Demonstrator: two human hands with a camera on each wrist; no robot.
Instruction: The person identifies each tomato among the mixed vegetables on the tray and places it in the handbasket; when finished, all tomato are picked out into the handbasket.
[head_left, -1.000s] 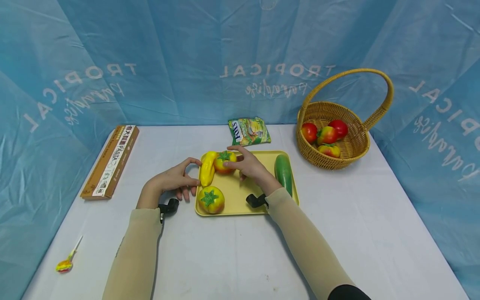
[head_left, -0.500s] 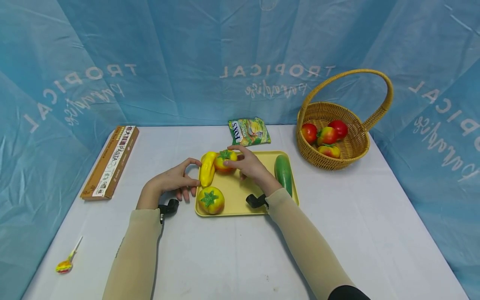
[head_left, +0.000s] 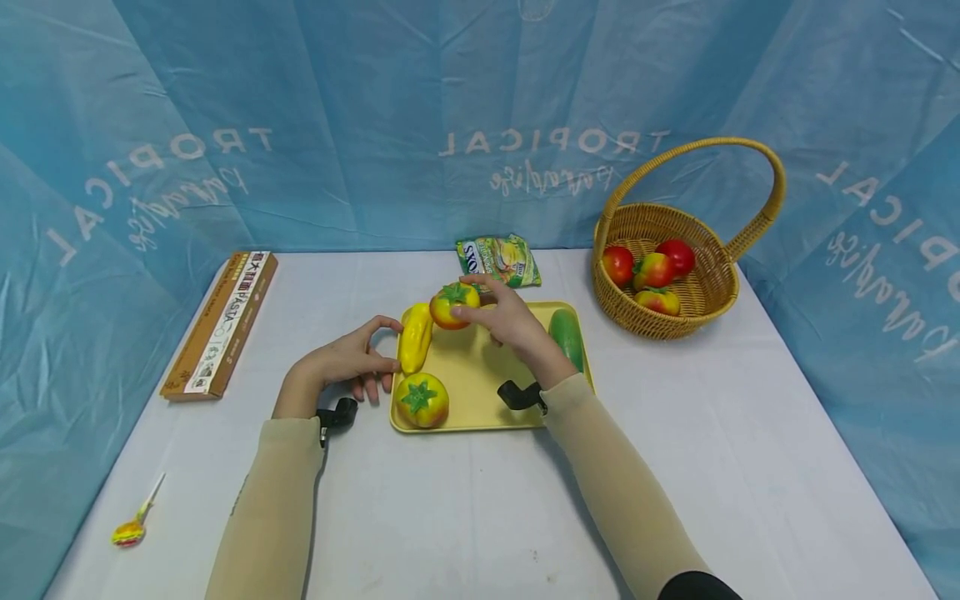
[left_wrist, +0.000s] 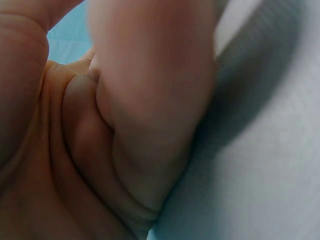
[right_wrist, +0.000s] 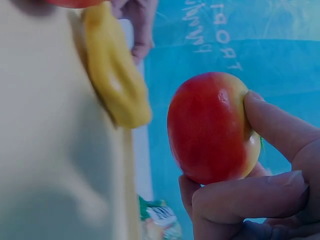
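If its glossy skin slides in the right hand (head_left: 508, 317)'s pinch, the tomato (head_left: 444, 307) could drop onto the banana (head_left: 415, 337), beside which the left hand (head_left: 351, 353)'s fingers curve loosely

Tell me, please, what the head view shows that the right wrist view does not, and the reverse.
Only the head view shows the basket, box, lollipop and cucumber.

Only the right wrist view shows the broad red side of the held fruit.

Both show that fruit, the right hand, part of the left hand, the yellow fruit, tray and bag.
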